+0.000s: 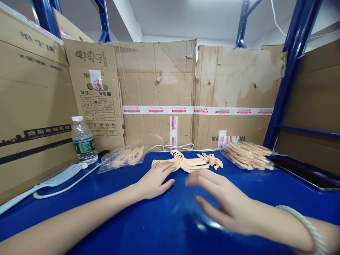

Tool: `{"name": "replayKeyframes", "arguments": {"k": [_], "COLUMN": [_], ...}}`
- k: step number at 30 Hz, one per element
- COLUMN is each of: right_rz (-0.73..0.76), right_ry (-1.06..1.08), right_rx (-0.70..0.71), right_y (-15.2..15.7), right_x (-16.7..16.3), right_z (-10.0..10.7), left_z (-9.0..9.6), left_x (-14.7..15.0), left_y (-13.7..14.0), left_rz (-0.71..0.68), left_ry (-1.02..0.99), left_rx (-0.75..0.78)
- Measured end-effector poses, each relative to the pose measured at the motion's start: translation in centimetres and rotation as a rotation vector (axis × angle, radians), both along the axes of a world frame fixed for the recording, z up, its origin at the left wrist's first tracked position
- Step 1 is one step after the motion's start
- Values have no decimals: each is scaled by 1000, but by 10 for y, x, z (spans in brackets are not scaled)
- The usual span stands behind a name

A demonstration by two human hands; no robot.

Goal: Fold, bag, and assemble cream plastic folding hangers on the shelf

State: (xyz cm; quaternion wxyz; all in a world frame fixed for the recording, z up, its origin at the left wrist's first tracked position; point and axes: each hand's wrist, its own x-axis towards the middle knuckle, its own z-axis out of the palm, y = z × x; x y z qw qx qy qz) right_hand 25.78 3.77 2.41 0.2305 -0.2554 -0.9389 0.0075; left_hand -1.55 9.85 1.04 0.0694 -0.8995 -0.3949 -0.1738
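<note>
A stack of cream-coloured hangers (191, 163) lies on the blue table, hooks pointing away from me. My left hand (159, 177) is spread flat, its fingertips resting over the left arms of the hangers. Just in front of the stack, my right hand (220, 198) hovers with fingers apart and nothing in them; it is slightly blurred. Several small cream pieces (211, 160) sit in a loose heap at the right end of the hangers. What they are is hard to make out.
A clear bag of cream parts (124, 156) lies left, a fuller bag of hangers (247, 156) right. A water bottle (84, 141), a pale hairbrush-like item (62, 175) and a white cable (69, 187) are left. A dark tablet (305, 171) lies right. Cardboard (159, 88) walls the back.
</note>
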Motion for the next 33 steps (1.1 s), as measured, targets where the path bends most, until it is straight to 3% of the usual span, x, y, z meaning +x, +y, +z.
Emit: {"name": "replayKeyframes", "arguments": {"k": [2, 6, 13, 18, 21, 24, 29, 33], "right_rz": [-113, -209, -227, -195, -228, -377, -569, -609], "right_ry": [-90, -277, -313, -191, -10, 163, 216, 175], "right_rx": [-101, -243, -195, -84, 61, 128, 87, 59], "right_y": [27, 60, 74, 87, 102, 124, 155, 165], "right_x": [-14, -24, -31, -30, -15, 12, 59, 71], "right_z": [8, -5, -11, -14, -5, 13, 37, 35], "left_z": [0, -1, -6, -8, -7, -6, -6, -7], "left_x": [1, 2, 1, -1, -2, -2, -2, -2], "left_y": [-4, -5, 1, 2, 0, -1, -1, 0], "left_rz": [-11, 26, 136, 121, 96, 72, 75, 85], "left_ry": [-22, 5, 3, 4, -35, -76, -109, -116], "left_rx": [74, 96, 82, 68, 94, 114, 120, 124]}}
